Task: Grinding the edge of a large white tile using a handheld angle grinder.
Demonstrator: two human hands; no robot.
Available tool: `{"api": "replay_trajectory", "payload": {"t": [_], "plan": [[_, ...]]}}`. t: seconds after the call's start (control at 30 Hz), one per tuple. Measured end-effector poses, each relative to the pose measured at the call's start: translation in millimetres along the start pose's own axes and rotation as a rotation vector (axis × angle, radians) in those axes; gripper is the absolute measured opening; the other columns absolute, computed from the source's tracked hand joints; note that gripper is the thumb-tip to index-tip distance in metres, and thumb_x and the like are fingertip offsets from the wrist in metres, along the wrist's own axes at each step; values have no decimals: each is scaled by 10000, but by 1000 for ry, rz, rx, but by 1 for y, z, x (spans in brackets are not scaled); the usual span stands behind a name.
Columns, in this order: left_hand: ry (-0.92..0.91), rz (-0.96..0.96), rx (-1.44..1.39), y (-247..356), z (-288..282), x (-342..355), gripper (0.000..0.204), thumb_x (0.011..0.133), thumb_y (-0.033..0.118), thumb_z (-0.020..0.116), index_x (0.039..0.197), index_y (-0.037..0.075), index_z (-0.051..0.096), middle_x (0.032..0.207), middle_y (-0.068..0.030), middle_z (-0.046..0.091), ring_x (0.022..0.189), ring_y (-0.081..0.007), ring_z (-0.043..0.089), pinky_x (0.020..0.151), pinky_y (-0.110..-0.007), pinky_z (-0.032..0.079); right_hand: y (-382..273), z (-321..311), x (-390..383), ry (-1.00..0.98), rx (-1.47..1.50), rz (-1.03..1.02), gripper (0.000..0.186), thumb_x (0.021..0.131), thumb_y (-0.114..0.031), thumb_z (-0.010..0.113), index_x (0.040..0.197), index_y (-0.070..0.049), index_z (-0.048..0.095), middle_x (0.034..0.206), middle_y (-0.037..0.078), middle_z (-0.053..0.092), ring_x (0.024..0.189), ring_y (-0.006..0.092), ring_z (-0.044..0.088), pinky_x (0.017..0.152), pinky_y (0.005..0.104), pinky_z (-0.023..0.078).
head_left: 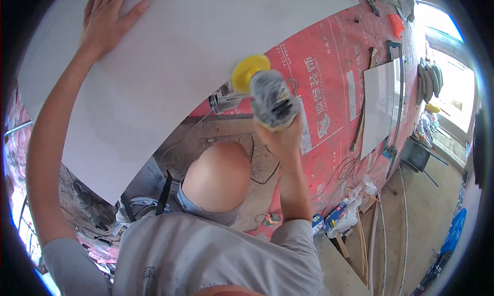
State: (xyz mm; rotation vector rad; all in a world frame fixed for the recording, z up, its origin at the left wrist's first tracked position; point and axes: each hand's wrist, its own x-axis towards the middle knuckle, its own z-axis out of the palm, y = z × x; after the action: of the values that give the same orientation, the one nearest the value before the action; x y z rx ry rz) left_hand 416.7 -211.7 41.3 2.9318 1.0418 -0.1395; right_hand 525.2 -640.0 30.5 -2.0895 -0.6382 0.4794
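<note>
A large white tile (170, 64) fills the upper middle of the view, tilted, with its lower corner near my knee. My left hand (107, 19) lies flat on its far top part, fingers spread. My right hand (282, 136) grips a grey power tool (274, 104) with a yellow round disc (250, 72) at its front, held just off the tile's right edge. My bare knee (218, 175) is bent below the tool.
Red printed floor covering (334, 69) lies to the right, with a smaller white tile (380, 103) and a long tile cutter rail (399, 105) on it. Cables, small boxes (329, 216) and wood strips lie at lower right. A bright window (453, 85) is at far right.
</note>
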Motion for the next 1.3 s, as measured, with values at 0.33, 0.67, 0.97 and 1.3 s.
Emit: {"api": "replay_trajectory", "payload": {"t": [0.33,0.67,0.97,1.3], "plan": [[434,188,96,-35,36,10,665,1002,634,501,1570,297,424,1666,6,345,1552,-263,278,1256,-552,170,-8,-16,22,78,13,89,682,696,-222,915,1213,2,532,1074,161,739,1014,233,733,874,360,560],[466,209,68,-35,34,9,670,1006,629,497,1586,311,391,1679,12,316,1563,-262,245,1266,-549,144,-6,-21,42,127,61,36,641,725,-188,892,1230,-14,537,1098,128,729,998,204,706,888,355,551],[480,229,10,-37,32,8,678,1002,629,505,1583,296,401,1678,-1,322,1556,-276,264,1259,-548,155,-2,-21,24,13,-20,64,605,734,-112,887,1229,0,557,1179,111,692,1048,154,667,940,325,524],[449,269,22,-40,36,7,635,1017,580,512,1582,308,408,1667,1,344,1543,-272,293,1254,-531,176,18,-11,26,91,139,20,578,771,-98,865,1261,-11,571,1217,116,678,1099,205,679,932,355,550]]}}
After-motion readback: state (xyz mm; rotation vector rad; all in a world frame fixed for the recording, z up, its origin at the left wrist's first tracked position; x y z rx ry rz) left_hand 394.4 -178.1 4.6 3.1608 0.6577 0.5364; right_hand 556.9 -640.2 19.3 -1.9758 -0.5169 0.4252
